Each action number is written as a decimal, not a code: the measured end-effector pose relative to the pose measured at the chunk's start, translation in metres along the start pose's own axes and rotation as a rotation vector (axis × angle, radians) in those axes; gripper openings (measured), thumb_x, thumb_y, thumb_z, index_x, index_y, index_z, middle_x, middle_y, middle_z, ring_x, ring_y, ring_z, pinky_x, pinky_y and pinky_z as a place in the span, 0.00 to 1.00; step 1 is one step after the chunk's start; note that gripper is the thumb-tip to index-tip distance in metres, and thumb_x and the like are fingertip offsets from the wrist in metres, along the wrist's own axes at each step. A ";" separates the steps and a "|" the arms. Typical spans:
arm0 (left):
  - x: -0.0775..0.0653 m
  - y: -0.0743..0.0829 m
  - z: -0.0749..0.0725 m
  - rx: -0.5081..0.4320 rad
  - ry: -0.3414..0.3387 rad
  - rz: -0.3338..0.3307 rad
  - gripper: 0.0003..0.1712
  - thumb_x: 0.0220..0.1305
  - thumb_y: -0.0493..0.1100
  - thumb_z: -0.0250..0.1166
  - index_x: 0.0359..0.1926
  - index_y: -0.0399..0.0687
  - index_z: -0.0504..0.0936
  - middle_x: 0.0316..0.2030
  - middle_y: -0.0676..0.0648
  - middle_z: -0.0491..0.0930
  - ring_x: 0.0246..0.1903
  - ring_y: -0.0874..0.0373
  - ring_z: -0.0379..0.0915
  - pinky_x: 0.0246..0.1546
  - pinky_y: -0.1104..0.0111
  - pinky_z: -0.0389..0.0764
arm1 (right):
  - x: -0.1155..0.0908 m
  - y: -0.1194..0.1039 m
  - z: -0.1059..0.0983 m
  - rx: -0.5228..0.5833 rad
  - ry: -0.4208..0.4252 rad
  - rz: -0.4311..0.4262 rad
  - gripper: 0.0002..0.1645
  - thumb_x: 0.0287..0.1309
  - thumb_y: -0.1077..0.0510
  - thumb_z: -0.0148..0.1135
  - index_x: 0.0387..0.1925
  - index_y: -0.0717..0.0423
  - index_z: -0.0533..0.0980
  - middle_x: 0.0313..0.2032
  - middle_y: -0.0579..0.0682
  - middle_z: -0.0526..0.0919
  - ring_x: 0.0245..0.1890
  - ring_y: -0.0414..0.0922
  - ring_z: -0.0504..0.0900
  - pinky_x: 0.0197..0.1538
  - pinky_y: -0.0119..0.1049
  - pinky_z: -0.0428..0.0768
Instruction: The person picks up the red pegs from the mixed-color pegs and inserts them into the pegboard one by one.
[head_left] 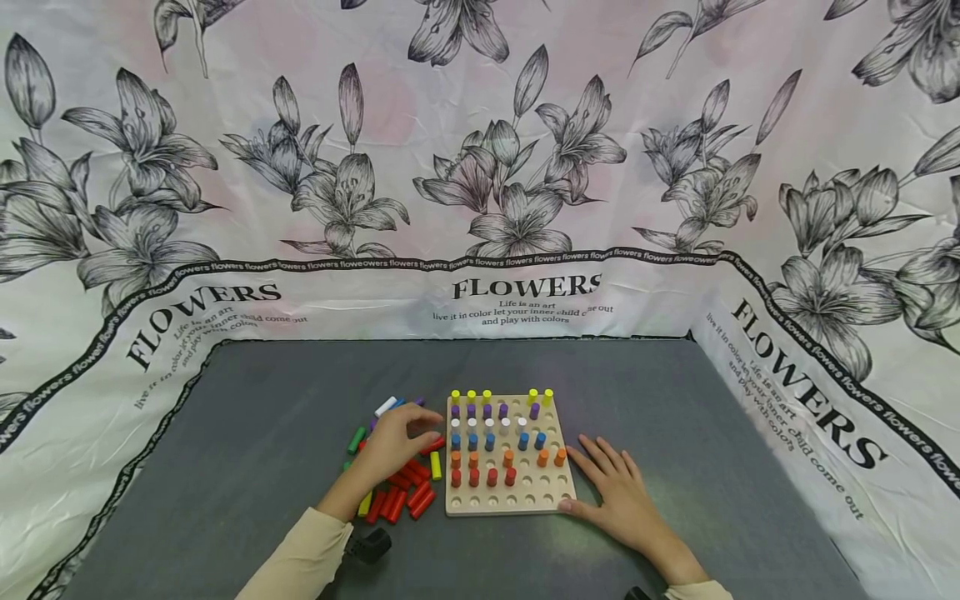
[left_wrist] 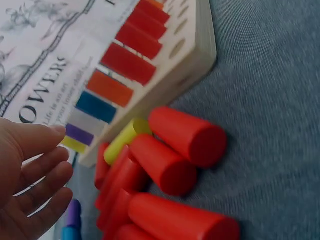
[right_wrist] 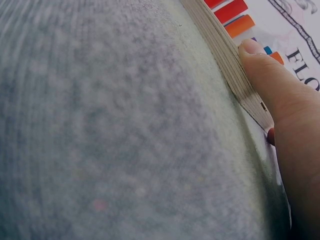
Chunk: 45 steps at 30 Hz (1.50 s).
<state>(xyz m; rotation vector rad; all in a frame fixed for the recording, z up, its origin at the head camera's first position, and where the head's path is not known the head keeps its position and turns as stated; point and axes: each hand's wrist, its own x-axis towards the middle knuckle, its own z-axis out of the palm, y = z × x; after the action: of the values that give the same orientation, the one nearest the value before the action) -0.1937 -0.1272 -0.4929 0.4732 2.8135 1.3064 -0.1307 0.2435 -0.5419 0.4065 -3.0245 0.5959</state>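
Observation:
A wooden pegboard [head_left: 517, 511] lies on the table, with rows of yellow, purple, white, blue, orange and red pegs upright in its holes. Left of it my left hand [head_left: 395, 437] hovers over a loose pile of pegs, thumb and forefinger apart. The left wrist view shows no peg in that hand [left_wrist: 32, 172]; red pegs [left_wrist: 172, 132] and a yellow peg [left_wrist: 125, 140] lie beside it. My right hand [head_left: 618, 496] rests at the board's right edge with fingers spread, its thumb touching near the front corner.
Green pegs [head_left: 356, 440], a white peg [head_left: 386, 407] and several red pegs lie left of the board on the grey tabletop [head_left: 285, 433]. Flower-printed cloth [head_left: 517, 308] borders the table at the back and both sides.

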 end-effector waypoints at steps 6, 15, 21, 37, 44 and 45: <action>0.002 -0.009 0.002 0.027 -0.030 -0.034 0.13 0.62 0.39 0.69 0.49 0.50 0.86 0.43 0.52 0.84 0.42 0.60 0.80 0.43 0.65 0.83 | 0.000 0.000 0.000 0.003 0.034 -0.017 0.52 0.50 0.24 0.62 0.72 0.40 0.64 0.75 0.52 0.60 0.76 0.60 0.54 0.70 0.69 0.46; 0.003 -0.015 0.006 0.059 -0.061 -0.020 0.12 0.63 0.37 0.68 0.48 0.49 0.86 0.42 0.50 0.85 0.38 0.62 0.79 0.39 0.68 0.81 | 0.000 0.002 0.001 0.011 0.033 -0.018 0.51 0.50 0.24 0.63 0.72 0.40 0.65 0.75 0.53 0.61 0.76 0.61 0.54 0.70 0.69 0.46; 0.004 -0.016 0.008 0.092 -0.068 0.000 0.12 0.63 0.36 0.68 0.47 0.49 0.86 0.42 0.50 0.84 0.37 0.62 0.79 0.38 0.69 0.82 | 0.001 0.002 0.001 -0.003 0.033 -0.018 0.52 0.50 0.24 0.62 0.72 0.40 0.64 0.75 0.52 0.60 0.76 0.60 0.54 0.70 0.69 0.46; 0.008 -0.015 0.009 0.146 -0.060 0.017 0.11 0.59 0.34 0.70 0.44 0.47 0.87 0.39 0.50 0.83 0.34 0.64 0.76 0.33 0.73 0.77 | 0.002 0.000 -0.001 -0.008 0.047 -0.028 0.51 0.50 0.24 0.62 0.71 0.41 0.66 0.75 0.53 0.62 0.75 0.61 0.55 0.69 0.70 0.47; 0.009 -0.017 0.012 0.160 -0.060 0.014 0.12 0.58 0.35 0.71 0.45 0.46 0.87 0.38 0.50 0.82 0.33 0.64 0.75 0.33 0.73 0.78 | 0.000 -0.001 -0.002 -0.001 0.026 -0.015 0.51 0.51 0.24 0.62 0.72 0.39 0.64 0.76 0.52 0.60 0.76 0.60 0.54 0.70 0.69 0.46; 0.009 -0.018 0.013 0.164 -0.062 0.013 0.12 0.58 0.35 0.71 0.45 0.46 0.87 0.38 0.51 0.82 0.33 0.64 0.75 0.33 0.73 0.77 | 0.000 -0.001 -0.001 -0.001 0.023 -0.013 0.51 0.51 0.24 0.62 0.72 0.39 0.64 0.76 0.52 0.60 0.76 0.60 0.53 0.70 0.69 0.46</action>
<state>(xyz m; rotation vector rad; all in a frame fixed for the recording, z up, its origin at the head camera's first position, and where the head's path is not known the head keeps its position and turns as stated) -0.2055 -0.1260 -0.5133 0.5260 2.8832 1.0478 -0.1305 0.2435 -0.5405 0.4158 -2.9977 0.5934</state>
